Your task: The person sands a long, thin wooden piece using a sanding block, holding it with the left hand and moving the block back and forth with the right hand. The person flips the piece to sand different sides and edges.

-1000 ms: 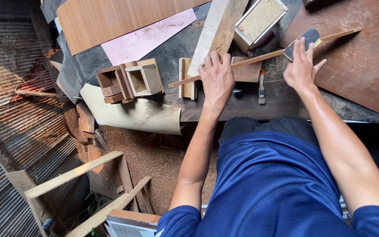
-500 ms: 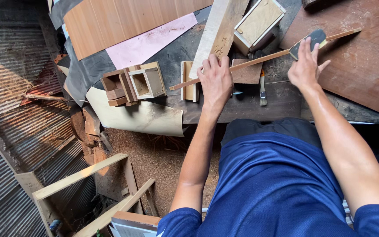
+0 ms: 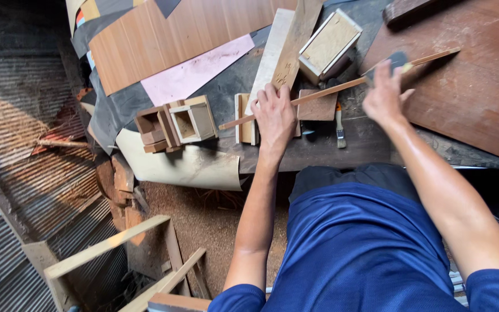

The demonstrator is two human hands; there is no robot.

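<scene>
A long thin wooden strip (image 3: 330, 90) lies slanted across the dark workbench (image 3: 342, 151), from near the small boxes up to the right. My left hand (image 3: 274, 114) presses down on the strip near its lower left part, fingers wrapped over it. My right hand (image 3: 383, 95) holds a small dark grey sanding pad (image 3: 398, 59) against the strip farther right. Under the strip sit a small square of brown board (image 3: 317, 107) and a pale wooden block (image 3: 245, 118).
Small open wooden boxes (image 3: 177, 122) stand left of my left hand. A flat paintbrush (image 3: 340, 125) lies on the bench. A shallow framed box (image 3: 328, 44), a pale plank (image 3: 281, 46), a pink sheet (image 3: 197, 70) and plywood sheets lie behind. Sawdust floor and timber offcuts below.
My right hand with the pad has slid a little down the strip toward my left hand. The left hand stays pressed on the strip.
</scene>
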